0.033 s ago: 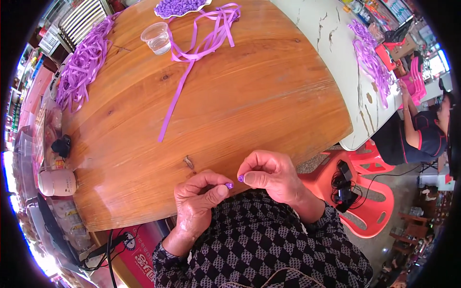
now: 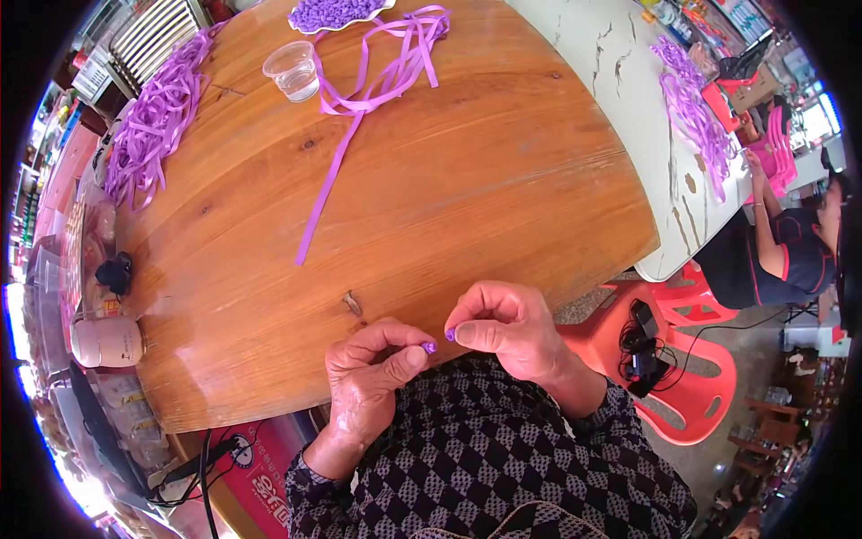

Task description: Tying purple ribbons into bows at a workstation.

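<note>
Just off the near edge of the wooden table (image 2: 431,202), my left hand (image 2: 370,361) pinches a small purple rolled or knotted bit (image 2: 430,348), seemingly of ribbon. Close by on its right, my right hand (image 2: 510,332) is closed in a pinch on a similar tiny purple bit (image 2: 451,334). A narrow gap separates the two; whether a strand joins them is too small to see. Loose purple ribbon (image 2: 330,171) trails across the table from a looped tangle. Beside that tangle stands a clear plastic cup (image 2: 294,74). Beyond it, a white plate holds many small purple pieces (image 2: 332,13).
A heap of purple ribbon (image 2: 157,121) lies at the table's left edge, with a pink jar (image 2: 108,341) nearer me. To the right are a white table (image 2: 620,90) with more ribbon, a person in dark clothes (image 2: 790,238), and an orange plastic chair (image 2: 687,404) bearing black cables.
</note>
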`<move>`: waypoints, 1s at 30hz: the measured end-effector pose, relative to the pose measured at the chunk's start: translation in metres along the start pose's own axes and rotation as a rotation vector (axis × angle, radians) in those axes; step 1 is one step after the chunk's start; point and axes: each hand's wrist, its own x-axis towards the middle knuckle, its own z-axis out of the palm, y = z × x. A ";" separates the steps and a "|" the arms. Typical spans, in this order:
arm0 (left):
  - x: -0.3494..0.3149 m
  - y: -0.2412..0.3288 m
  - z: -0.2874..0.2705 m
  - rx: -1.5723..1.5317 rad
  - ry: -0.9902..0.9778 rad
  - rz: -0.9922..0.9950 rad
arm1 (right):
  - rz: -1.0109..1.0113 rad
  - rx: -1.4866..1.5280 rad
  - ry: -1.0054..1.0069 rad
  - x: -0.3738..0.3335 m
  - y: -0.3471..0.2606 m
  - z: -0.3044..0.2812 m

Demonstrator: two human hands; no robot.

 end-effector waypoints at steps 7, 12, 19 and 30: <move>-0.003 0.003 0.005 0.015 0.007 0.031 | -0.090 0.018 0.016 -0.004 0.012 0.002; -0.005 0.001 0.006 0.083 0.023 0.089 | -0.235 -0.164 0.004 -0.010 0.017 0.002; -0.006 -0.003 0.002 0.228 0.023 0.155 | -0.514 -0.445 0.017 -0.009 0.016 0.008; -0.005 -0.004 0.002 0.400 0.009 0.325 | -0.669 -0.678 -0.018 -0.008 0.012 0.007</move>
